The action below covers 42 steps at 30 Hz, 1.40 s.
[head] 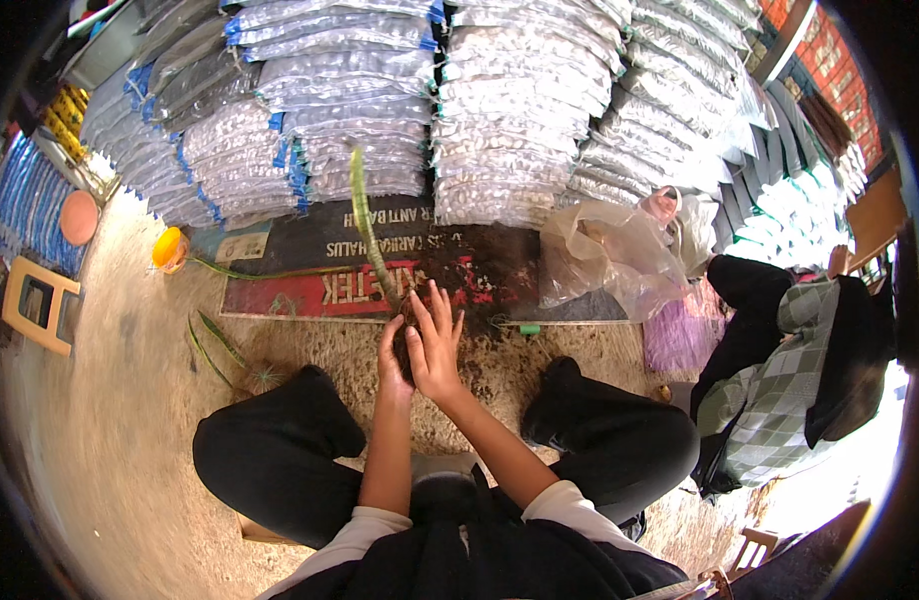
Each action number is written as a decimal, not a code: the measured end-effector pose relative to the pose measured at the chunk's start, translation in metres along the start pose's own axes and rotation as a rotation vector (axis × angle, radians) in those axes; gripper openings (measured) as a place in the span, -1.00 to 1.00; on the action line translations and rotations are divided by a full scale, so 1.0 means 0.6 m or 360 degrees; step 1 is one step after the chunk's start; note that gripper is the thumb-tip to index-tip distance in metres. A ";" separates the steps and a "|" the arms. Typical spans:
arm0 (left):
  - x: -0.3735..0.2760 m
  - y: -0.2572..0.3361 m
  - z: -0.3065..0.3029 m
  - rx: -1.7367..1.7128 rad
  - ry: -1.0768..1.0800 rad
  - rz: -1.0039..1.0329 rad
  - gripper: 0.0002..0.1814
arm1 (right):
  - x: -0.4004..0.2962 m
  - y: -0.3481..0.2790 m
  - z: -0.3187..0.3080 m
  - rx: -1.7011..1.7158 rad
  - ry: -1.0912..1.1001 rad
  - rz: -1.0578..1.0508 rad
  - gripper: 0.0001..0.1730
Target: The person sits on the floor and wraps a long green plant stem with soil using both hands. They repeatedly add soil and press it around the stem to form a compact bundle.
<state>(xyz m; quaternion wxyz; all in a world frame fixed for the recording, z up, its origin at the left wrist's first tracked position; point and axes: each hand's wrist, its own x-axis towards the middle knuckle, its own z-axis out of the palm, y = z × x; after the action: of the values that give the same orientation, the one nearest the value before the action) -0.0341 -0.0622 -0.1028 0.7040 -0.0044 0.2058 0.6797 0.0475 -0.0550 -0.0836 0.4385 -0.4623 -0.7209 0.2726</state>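
Observation:
Between my palms is the dark soil ball [405, 349] at the base of a snake plant [366, 225]. Its long yellow-green leaf rises from my fingers and leans away to the left. My left hand [392, 358] cups the near left side of the ball. On the right, my right hand [434, 349] presses against it with fingers extended, covering most of the soil. Below and beyond my hands lies a flat printed sheet [279, 296] bearing writing. Loose dark soil [471, 277] is scattered on the sheet and on the floor by my right hand.
Stacked clear bags of pale stones [504, 112] form a wall ahead. A crumpled plastic bag [609, 255] lies right of the soil; a seated person [774, 382] is beyond it. Leftward are loose snake plant leaves [219, 341], an orange-yellow pot [170, 250] and a plastic stool [39, 306].

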 end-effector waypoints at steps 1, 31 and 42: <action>0.002 0.004 -0.010 -0.0026 -0.0070 -0.0045 -0.66 | 0.001 0.002 0.003 0.0015 -0.0016 0.0006 -0.44; 0.174 0.004 -0.106 0.0072 0.0878 0.0019 -0.68 | 0.197 0.437 0.107 -0.0929 -0.0818 0.0434 -0.32; 0.185 -0.005 -0.121 0.0127 0.0731 0.0099 -0.66 | 0.230 0.585 -0.015 -0.1644 -0.1038 0.0090 -0.36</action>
<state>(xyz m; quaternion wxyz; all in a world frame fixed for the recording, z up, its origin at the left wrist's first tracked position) -0.0527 0.0229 -0.2027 0.6170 -0.1247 0.3874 0.6736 0.1794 0.2186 -0.3073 -0.0930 -0.5267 -0.8445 0.0267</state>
